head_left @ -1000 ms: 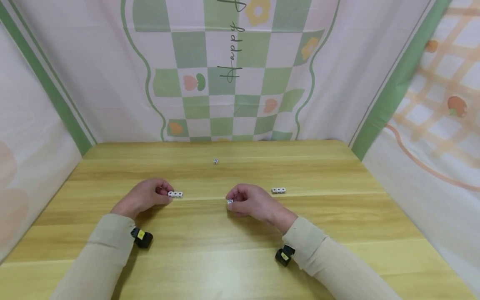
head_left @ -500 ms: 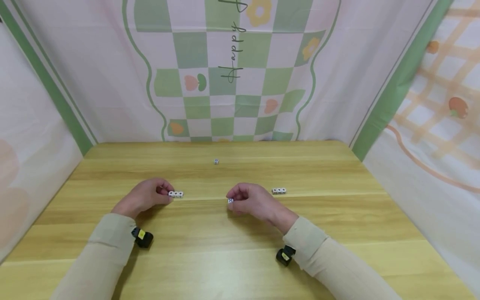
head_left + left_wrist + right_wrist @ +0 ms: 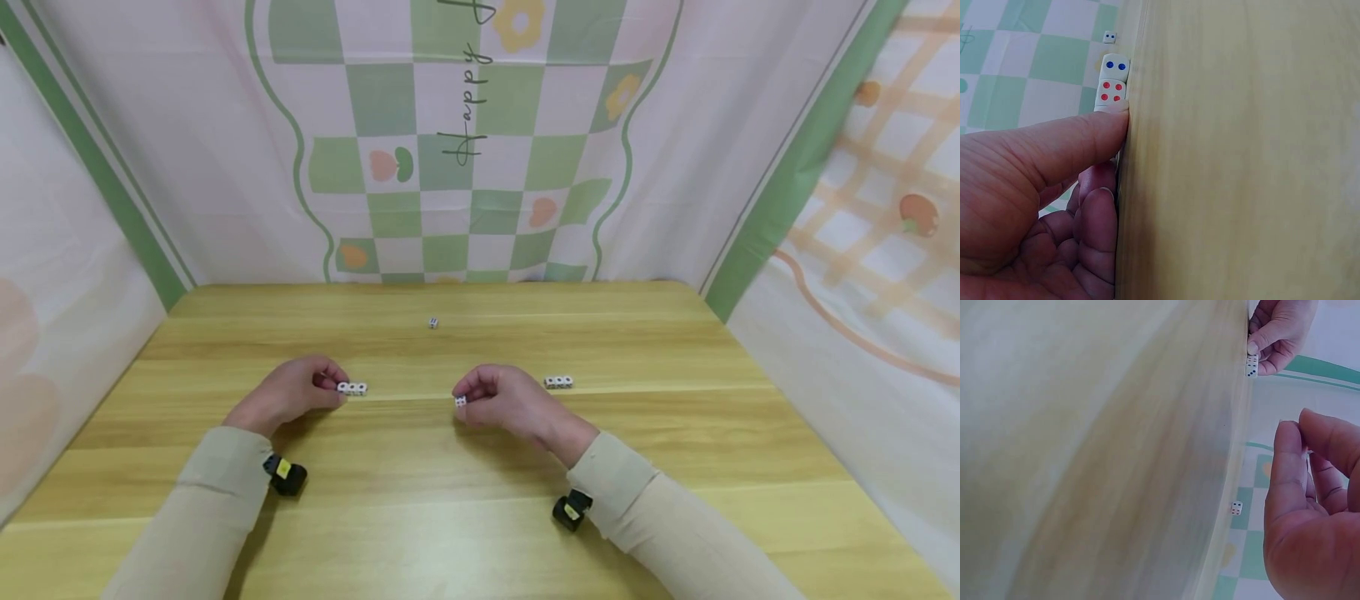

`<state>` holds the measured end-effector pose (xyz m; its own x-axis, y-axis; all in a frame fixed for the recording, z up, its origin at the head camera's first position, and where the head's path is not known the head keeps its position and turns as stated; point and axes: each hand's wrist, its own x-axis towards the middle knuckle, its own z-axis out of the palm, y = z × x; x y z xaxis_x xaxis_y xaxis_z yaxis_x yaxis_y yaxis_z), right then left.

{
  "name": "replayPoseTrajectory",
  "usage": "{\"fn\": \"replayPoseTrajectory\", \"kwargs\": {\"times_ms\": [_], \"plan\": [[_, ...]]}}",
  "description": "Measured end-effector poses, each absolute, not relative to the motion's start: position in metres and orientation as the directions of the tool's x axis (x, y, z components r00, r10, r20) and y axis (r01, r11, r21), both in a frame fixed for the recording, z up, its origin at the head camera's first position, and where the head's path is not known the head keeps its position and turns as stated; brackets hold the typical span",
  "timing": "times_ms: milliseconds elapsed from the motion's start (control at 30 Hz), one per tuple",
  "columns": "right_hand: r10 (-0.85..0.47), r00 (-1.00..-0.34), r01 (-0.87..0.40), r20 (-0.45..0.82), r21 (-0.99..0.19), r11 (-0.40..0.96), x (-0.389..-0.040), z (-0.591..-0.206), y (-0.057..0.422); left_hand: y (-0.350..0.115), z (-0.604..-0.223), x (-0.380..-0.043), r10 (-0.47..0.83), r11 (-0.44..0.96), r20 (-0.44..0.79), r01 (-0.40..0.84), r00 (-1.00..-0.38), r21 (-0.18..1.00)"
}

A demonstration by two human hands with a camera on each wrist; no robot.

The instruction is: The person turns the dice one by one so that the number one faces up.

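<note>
My left hand (image 3: 292, 392) rests at the left end of a row of three white dice (image 3: 352, 388), its thumb and fingers pinching the end die. In the left wrist view, a blue two and a red four (image 3: 1110, 92) show on the row's near side, while the thumb covers the end die. Held between the thumb and fingertips of my right hand (image 3: 504, 402) is a single die (image 3: 461, 401), right of that row. Its fingers hide this die in the right wrist view, where the right hand (image 3: 1310, 481) appears above the table surface.
Another row of three dice (image 3: 558, 382) lies to the right, beyond the right wrist. One lone die (image 3: 432, 323) sits farther back on the wooden table (image 3: 420, 517). Patterned cloth (image 3: 442, 208) hangs behind the table and along both sides.
The die in my right fingers has turned, so a different face points to the head camera. My right hand has risen very slightly; my left hand stays at its row.
</note>
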<state>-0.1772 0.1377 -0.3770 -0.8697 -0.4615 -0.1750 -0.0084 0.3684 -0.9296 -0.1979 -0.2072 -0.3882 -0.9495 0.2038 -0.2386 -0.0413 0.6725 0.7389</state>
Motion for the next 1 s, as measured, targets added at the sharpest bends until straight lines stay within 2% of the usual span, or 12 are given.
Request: {"fn": "replayPoseTrajectory", "kwargs": {"times_ms": [833,1000], "plan": [[-0.424,-0.88,0.053,-0.216,-0.93,0.364,-0.176,-0.3743,0.1363,-0.208,-0.3884,-0.1978,0.209,0.67,-0.235,-0.036,-0.949,0.742],[-0.447,-0.869,0.069,-0.212,-0.946,0.316,-0.1767,-0.3743,0.1358,-0.2083,-0.3884,-0.1973,0.211,0.665,-0.237,-0.039,-0.948,0.746]]}}
